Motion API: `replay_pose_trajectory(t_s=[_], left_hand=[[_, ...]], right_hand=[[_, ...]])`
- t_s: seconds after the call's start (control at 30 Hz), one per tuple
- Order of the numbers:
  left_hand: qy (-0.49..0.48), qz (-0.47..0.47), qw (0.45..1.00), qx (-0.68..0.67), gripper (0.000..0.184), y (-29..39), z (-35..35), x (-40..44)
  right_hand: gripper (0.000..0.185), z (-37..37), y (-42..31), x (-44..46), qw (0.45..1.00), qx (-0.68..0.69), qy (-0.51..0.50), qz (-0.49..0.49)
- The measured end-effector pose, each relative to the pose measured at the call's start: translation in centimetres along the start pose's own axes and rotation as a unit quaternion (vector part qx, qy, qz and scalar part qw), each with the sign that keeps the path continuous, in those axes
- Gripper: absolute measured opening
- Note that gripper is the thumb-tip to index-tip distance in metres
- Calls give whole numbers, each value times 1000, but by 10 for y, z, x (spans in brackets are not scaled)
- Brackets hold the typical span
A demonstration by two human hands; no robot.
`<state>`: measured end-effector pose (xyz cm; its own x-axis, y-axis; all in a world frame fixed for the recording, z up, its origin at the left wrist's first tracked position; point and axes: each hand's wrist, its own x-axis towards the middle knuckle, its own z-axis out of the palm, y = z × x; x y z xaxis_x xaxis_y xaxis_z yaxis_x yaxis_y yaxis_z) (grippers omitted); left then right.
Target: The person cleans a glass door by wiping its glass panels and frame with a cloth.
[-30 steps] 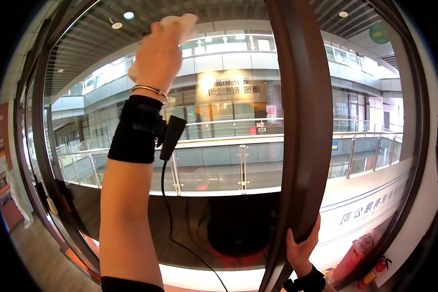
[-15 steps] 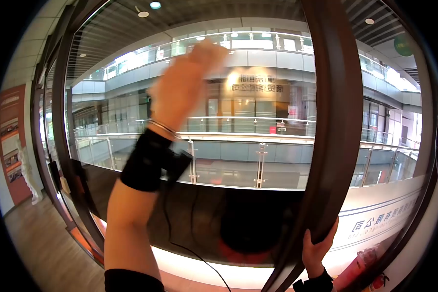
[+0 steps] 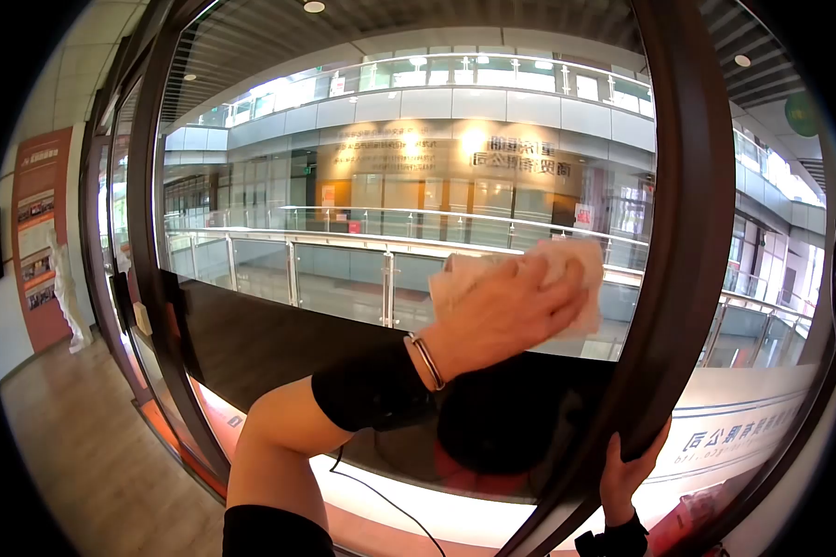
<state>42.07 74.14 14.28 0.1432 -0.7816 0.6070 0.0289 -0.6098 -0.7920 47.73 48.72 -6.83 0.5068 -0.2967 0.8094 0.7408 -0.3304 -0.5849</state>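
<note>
My left hand (image 3: 506, 311) presses a crumpled white cloth (image 3: 581, 325) against the glass pane (image 3: 279, 200), right of the middle of the view. The fingers are bent over the cloth, and part of it shows on either side of the hand. A metal bracelet and a wide black band are on this wrist and forearm. Low on the right, my right hand (image 3: 630, 472) grips the dark door frame (image 3: 683, 213), thumb on one side and fingers on the other. Some of its fingers are hidden.
A thin black cable (image 3: 390, 501) hangs below my left forearm. Another glass panel (image 3: 771, 269) stands right of the frame, with a lettered white band (image 3: 734, 432) low down. Railings (image 3: 297, 251) show beyond the glass. A red display board (image 3: 42, 232) is at far left.
My left hand has swept down and to the right across the glass from near the top; the cloth now shows clearly. The view has shifted slightly. My right hand keeps its hold.
</note>
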Motion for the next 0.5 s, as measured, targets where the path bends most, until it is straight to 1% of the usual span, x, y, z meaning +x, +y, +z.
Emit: replay_pose_trajectory(t_s=[0.1, 0.13, 0.17, 0.2, 0.23, 0.27, 0.3, 0.33, 0.43, 0.47, 0.5], left_hand=[[-39, -97, 994, 30, 58, -36, 5, -12], [-83, -187, 976, 70, 63, -62, 2, -24], [-35, -214, 972, 87, 66, -97, 1, -41], [-40, -295, 948, 109, 65, -131, 1, -62], [-15, -390, 909, 148, 60, -157, -9, -74], [-37, -394, 898, 191, 55, -180, -26, -90], [-53, -463, 870, 159, 51, -191, -43, -102], [6, -490, 858, 156, 51, -195, -50, -114], [1, -539, 827, 159, 49, -185, -42, -123], [-22, -529, 833, 159, 48, -167, -38, -106], [-8, -502, 854, 133, 47, -152, -23, -100]], right_hand=[[83, -1, 2, 1, 1000, 17, -10, 5], [83, 0, 3, 1, 1000, 16, -7, 6], [83, -1, 2, 0, 1000, 15, -7, 8], [83, -1, 2, 0, 1000, 14, -9, 9], [82, 0, 0, 0, 1000, 16, -5, 10], [82, 1, -2, -1, 1000, 18, -1, 11], [82, 2, -2, -1, 1000, 20, 3, 13], [82, 3, -2, -2, 1000, 13, 6, 12], [81, 4, 0, -2, 1000, 2, 12, 9], [81, 5, 0, -2, 1000, 5, 14, 10], [81, 3, 0, -1, 1000, 6, 13, 9]])
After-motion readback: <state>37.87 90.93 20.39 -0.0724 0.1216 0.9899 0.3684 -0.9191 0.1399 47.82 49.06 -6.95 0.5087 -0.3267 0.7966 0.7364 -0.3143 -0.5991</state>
